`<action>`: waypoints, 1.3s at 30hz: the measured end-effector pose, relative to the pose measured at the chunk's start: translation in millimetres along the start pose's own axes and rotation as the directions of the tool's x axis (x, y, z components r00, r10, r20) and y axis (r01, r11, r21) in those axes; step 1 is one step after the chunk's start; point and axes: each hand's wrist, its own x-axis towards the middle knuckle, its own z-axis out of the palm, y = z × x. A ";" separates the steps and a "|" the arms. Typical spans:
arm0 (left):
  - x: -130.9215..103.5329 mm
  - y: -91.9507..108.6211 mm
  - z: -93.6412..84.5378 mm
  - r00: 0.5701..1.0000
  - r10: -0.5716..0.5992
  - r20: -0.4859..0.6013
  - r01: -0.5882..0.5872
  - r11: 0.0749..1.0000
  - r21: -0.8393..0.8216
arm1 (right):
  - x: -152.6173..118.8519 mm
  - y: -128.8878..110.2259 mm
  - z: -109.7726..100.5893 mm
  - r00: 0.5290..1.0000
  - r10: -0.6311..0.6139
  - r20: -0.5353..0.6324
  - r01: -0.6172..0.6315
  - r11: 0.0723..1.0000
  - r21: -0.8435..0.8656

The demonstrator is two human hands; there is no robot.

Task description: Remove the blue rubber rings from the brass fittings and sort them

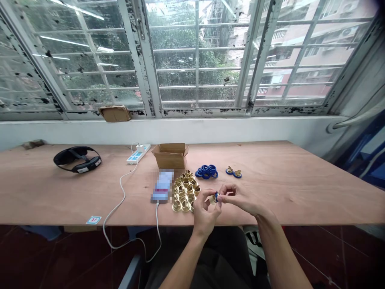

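My left hand (205, 214) pinches a brass-coloured metal fitting (212, 199) above the table's front edge. The fingertips of my right hand (242, 199) are closed on a blue ring (216, 196) at that fitting; how far the ring sits around it is partly hidden by my fingers. Left of my hands, several similar brass fittings (186, 188) stand in a cluster. Beyond my fingers lies a pile of loose blue rings (207, 171). Off to the right are two brass fittings with blue rings (234, 172) around their bases.
An open cardboard box (171, 155) stands behind the fittings. A phone (163, 186) with a white cable (122, 188) lies left of them, near a power strip (138, 154). A black headset (77, 159) rests at the left of the wooden table (270, 160).
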 end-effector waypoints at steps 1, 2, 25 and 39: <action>-0.1 0.4 0.5 1.000 -0.009 -0.007 0.009 1.000 0.006 | -0.4 -0.8 0.4 1.000 0.009 -0.004 -0.009 1.000 0.011; -0.1 1.0 0.8 1.000 -0.014 -0.012 0.015 1.000 0.014 | -0.8 -1.6 0.8 1.000 0.013 -0.005 -0.013 1.000 0.024; 15.3 26.9 -9.8 0.989 0.137 0.053 -0.134 0.989 -0.065 | -4.0 -30.9 19.7 0.985 -0.164 0.050 0.149 0.962 0.229; 15.9 42.4 -13.5 0.988 0.122 0.096 -0.117 0.992 -0.057 | -3.8 -34.9 25.5 0.973 -0.217 0.084 0.200 0.964 0.176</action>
